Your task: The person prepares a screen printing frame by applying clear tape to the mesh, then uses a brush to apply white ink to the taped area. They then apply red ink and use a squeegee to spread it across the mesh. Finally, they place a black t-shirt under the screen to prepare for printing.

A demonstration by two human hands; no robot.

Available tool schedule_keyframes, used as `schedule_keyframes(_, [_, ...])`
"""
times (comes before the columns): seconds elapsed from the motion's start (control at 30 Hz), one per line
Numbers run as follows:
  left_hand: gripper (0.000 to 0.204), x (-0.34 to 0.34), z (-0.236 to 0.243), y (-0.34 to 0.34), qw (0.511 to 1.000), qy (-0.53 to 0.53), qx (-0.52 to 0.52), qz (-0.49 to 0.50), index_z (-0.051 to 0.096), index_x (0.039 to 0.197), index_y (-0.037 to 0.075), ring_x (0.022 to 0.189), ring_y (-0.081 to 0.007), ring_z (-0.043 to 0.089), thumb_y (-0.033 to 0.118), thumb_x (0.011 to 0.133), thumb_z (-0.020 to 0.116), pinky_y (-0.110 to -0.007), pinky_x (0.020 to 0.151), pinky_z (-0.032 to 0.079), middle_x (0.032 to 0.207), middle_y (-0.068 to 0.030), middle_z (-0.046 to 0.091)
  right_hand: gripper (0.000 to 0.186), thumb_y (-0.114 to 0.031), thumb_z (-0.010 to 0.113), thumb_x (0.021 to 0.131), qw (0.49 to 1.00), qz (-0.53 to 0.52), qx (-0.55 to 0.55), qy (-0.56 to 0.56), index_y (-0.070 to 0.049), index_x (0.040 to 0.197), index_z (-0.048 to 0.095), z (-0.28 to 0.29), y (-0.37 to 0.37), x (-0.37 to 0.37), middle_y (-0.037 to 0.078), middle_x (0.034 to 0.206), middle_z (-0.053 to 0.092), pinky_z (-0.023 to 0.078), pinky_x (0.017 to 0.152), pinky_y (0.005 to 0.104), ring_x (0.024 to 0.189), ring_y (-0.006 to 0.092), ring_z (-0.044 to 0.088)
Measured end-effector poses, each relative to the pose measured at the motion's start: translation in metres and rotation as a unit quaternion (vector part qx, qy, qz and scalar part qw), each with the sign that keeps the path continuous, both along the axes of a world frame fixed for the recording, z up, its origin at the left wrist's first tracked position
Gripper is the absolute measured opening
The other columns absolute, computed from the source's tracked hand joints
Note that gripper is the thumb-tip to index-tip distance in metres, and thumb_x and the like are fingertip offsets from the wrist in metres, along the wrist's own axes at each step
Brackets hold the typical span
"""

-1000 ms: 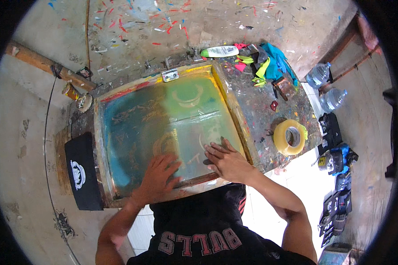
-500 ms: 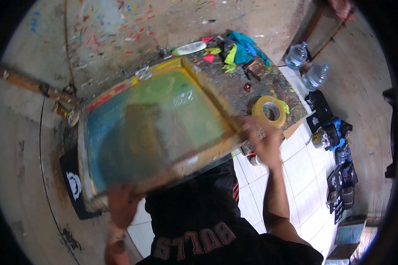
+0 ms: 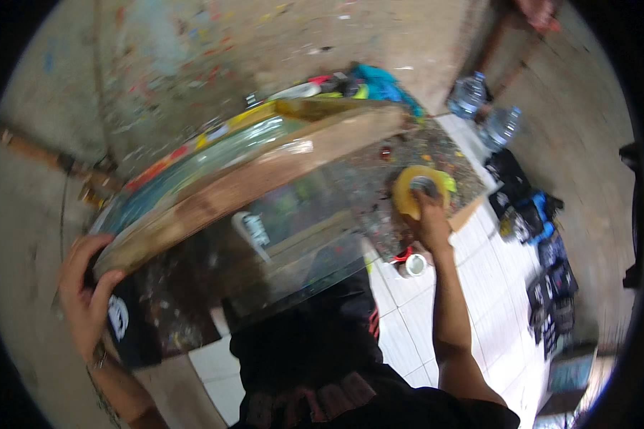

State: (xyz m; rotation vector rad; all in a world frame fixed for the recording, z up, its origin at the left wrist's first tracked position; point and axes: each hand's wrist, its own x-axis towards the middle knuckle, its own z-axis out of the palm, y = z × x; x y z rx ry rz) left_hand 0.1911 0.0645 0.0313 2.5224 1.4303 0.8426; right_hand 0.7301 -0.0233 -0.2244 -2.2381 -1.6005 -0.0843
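Paint-flecked wall (image 3: 322, 43), speckled table (image 3: 447, 150), tiled floor (image 3: 408, 329); frame (image 3: 265, 173) tilted.

1. Holds left hand (image 3: 86, 286) beside the left edge of the desk (image 3: 454, 150), with thumb set apart from hooked fingers (image 3: 91, 247).
2. Slants left forearm (image 3: 132, 393) outward and forward.
3. Extends right forearm (image 3: 451, 300) forward, nearly straight.
4. Keeps right hand (image 3: 431, 218) low over the near right edge, with fingers bent downward.

I'm working in a screen-printing wkshp: wood-framed print screen (image 3: 257, 191) sitting tilted over a paint-specked worktable (image 3: 447, 151), fabric scraps (image 3: 381, 84) & tape roll (image 3: 403, 189) cluttering it, paint spatters (image 3: 200, 79) dotting the wall (image 3: 379, 36), printed blk pcs (image 3: 544, 286) lining the tiled floor (image 3: 408, 314).
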Motion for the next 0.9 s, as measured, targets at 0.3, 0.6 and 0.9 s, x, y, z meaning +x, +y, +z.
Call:
schedule_keyframes(0.3, [0.056, -0.037, 0.013, 0.05, 0.995, 0.072, 0.052, 0.05, 0.059, 0.13, -0.003, 0.119, -0.0323, 0.057, 0.041, 0.096, 0.064, -0.043, 0.104, 0.043, 0.127, -0.0192, 0.061, 0.055, -0.013, 0.077, 0.078, 1.0, 0.003, 0.023, 0.015, 0.0, 0.129, 0.062, 0.027, 0.013, 0.014, 0.023, 0.107, 0.071, 0.036, 0.109, 0.0489, 0.108, 0.0391, 0.064])
schedule_keyframes(0.6, [0.078, -0.05, 0.043, 0.083, 0.989, 0.13, 0.063, 0.028, 0.055, 0.134, -0.006, 0.12, -0.0341, 0.057, 0.053, 0.085, 0.072, -0.045, 0.105, 0.043, 0.13, -0.0216, 0.06, 0.052, -0.016, 0.074, 0.08, 0.999, -0.051, 0.01, -0.004, -0.002, 0.129, 0.063, 0.021, 0.077, 0.108, 0.025, 0.107, 0.07, 0.039, 0.103, 0.0507, 0.108, 0.0409, 0.063])
schedule_keyframes(0.9, [0.077, -0.014, 0.052, 0.095, 0.984, 0.058, 0.164, 0.04, 0.065, 0.118, -0.002, 0.101, -0.0298, 0.07, 0.038, 0.06, 0.095, -0.04, 0.091, 0.055, 0.108, -0.0155, 0.07, 0.046, -0.018, 0.077, 0.082, 0.998, -0.046, -0.003, -0.037, 0.0, 0.122, 0.065, -0.002, 0.099, 0.11, 0.025, 0.121, 0.065, 0.045, 0.101, 0.0495, 0.114, 0.0418, 0.06])
